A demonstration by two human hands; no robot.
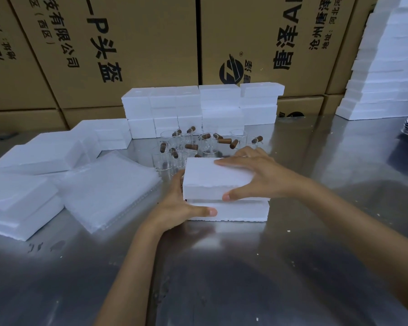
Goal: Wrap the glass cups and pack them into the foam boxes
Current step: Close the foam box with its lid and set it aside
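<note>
**Both hands close a foam box on the steel table**

Bare forearms reach in from the near edge over the brushed stainless steel table. Left hand cups the left end of the white foam box base, thumb pressed flat along its front face, apparently to keep it from sliding. Right hand grips the white foam lid from above, fingers spread over the top and thumb pinching the front edge. The lid sits slightly askew on the base, so my guess is it is being seated to close the box. Whether a wrapped cup is inside cannot be seen.

Just behind the box stands a cluster of clear glass cups with brown wooden handles, roughly ten, though transparency makes an exact count unsure; none is wrapped. One stack of translucent bubble-wrap sheets lies beside the left hand, within easy reach for wrapping. Flat white foam pieces lie in about four piles at far left. Closed white foam boxes are stacked against the brown printed cardboard cartons, perhaps a dozen. One tall column of white foam rises at right.
</note>
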